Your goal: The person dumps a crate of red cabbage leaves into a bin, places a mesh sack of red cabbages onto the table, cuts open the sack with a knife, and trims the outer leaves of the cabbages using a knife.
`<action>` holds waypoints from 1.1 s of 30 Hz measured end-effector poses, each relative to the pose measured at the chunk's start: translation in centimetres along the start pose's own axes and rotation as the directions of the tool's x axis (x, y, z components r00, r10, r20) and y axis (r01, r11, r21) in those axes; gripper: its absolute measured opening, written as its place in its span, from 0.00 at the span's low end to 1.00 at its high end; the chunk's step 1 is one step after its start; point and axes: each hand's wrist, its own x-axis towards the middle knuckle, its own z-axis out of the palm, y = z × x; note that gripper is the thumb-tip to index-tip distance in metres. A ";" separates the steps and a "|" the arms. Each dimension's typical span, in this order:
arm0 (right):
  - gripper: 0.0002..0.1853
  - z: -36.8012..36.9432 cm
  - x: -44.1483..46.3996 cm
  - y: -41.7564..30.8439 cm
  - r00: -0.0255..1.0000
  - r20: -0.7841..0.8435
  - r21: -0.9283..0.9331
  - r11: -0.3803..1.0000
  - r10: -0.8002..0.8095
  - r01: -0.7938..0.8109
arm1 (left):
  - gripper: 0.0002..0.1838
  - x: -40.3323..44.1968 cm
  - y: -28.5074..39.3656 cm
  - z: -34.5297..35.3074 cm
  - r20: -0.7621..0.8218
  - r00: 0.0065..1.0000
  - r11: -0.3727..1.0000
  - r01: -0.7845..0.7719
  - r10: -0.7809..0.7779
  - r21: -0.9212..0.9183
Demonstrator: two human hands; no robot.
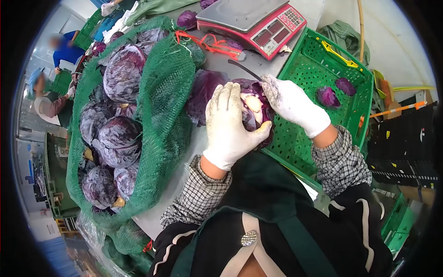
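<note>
A red cabbage (263, 99) lies stem side up on the grey table, its pale cut stem showing between my hands. Over its left side and a loose purple leaf (200, 94) lies my gloved left hand (233, 122), fingers stretched and thumb apart, holding the cabbage. My gloved right hand (293, 104) is closed at the cabbage's upper right, on a knife whose thin dark blade (244, 69) points up and left; its handle is hidden in the glove. Left of my hands, a green mesh sack (161, 101) holds several red cabbages (117, 141).
A green crate (295, 134) with two purple leaves (328, 97) stands to the right. Beyond the cabbage is a red scale (272, 34), with red ties (207, 44) beside it. Two people (67, 51) (48, 101) are at the far left.
</note>
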 end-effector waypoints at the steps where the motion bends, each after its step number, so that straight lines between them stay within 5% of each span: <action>1: 0.19 -0.1 0.3 0.1 1.000 0.000 -0.014 1.000 -0.010 0.010 | 0.46 0.0 0.0 0.0 -0.008 1.000 1.000 -0.002 0.002 0.005; 8: 0.15 0.1 1.6 2.5 0.992 -0.052 -0.102 0.988 0.115 -0.120 | 0.45 -0.8 0.6 0.1 -0.045 0.999 0.998 -0.004 0.007 0.064; 11: 0.13 3.0 -1.1 6.7 0.938 -0.117 0.026 0.946 0.325 -0.324 | 0.49 -4.4 -0.9 -1.4 -0.067 0.989 0.979 -0.139 0.130 -0.146; 13: 0.12 4.8 -4.5 8.0 0.894 -0.173 0.431 0.848 0.414 -0.309 | 0.50 -6.5 -3.5 -2.7 -0.014 0.999 0.924 -0.054 0.053 -0.378; 15: 0.15 4.0 -7.1 6.5 0.854 -0.173 0.428 0.819 0.490 -0.383 | 0.45 -7.0 -4.3 -3.9 0.095 0.990 0.818 0.138 -0.102 -0.558; 19: 0.19 3.4 -12.2 15.7 0.682 -0.278 0.483 0.712 0.677 -0.510 | 0.36 -6.8 -6.8 -3.8 0.153 0.923 0.553 0.338 -0.354 -0.762; 20: 0.18 1.5 -13.1 16.1 0.597 -0.303 0.237 0.665 0.743 -0.708 | 0.36 -6.5 -7.7 -3.3 0.149 0.922 0.543 0.335 -0.356 -0.770; 21: 0.21 1.0 -14.6 18.5 0.657 -0.255 -0.004 0.678 0.710 -0.735 | 0.35 -6.3 -8.5 -2.8 0.143 0.919 0.529 0.333 -0.367 -0.781; 23: 0.30 -0.1 -14.1 16.2 0.735 -0.273 0.188 0.784 0.621 -0.592 | 0.33 -4.2 -7.7 -2.9 0.149 0.944 0.673 0.315 -0.293 -0.669; 25: 0.38 -4.0 -9.1 6.0 0.826 -0.088 0.438 0.766 0.557 -0.470 | 0.35 -1.7 -6.0 -3.3 0.260 0.953 0.715 0.292 -0.158 -0.636; 27: 0.41 -4.4 -5.7 1.4 0.971 -0.070 0.565 0.811 0.231 -0.152 | 0.42 0.5 -5.7 -3.3 0.359 0.932 0.775 0.194 0.046 -0.602; 29: 0.38 -2.5 -2.9 0.0 0.981 -0.151 0.426 0.888 -0.120 0.175 | 0.44 2.1 -5.2 -3.6 0.349 0.927 0.849 0.072 0.136 -0.523; 31: 0.32 -1.2 -1.6 -0.5 0.984 -0.040 0.475 0.863 -0.175 0.173 | 0.45 2.9 -5.6 -4.7 0.248 0.950 0.962 -0.127 0.188 -0.242; 32: 0.26 -2.9 -1.6 -1.9 0.972 0.222 0.691 0.692 0.073 -0.210 | 0.45 2.7 -5.9 -5.2 0.207 0.976 0.983 -0.031 0.069 -0.182; 33: 0.18 -2.2 -1.5 -1.6 0.983 0.139 0.709 0.681 0.117 -0.181 | 0.44 2.2 -6.3 -5.5 0.157 0.986 0.989 0.075 -0.054 -0.126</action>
